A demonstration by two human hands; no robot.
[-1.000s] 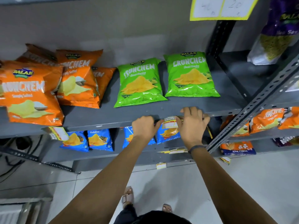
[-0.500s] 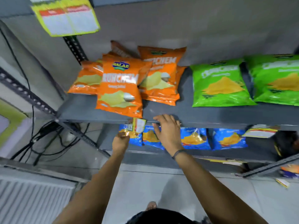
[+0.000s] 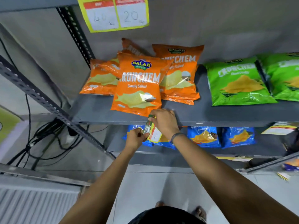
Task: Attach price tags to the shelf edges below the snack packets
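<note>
Because the tag [image 3: 155, 133] has to hang from the shelf edge [image 3: 210, 123] under the orange packet [image 3: 137, 88], the right hand [image 3: 164, 122] pinches its top against that edge, while the left hand [image 3: 136, 138] grips its lower end and a green-labelled strip, probably steadying it for fixing.

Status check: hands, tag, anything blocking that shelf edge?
Left hand pinching price tag from below; right hand pressing its top at shelf edge. Tag sits under orange Simply Salted packet. Nothing blocking the edge.
</note>
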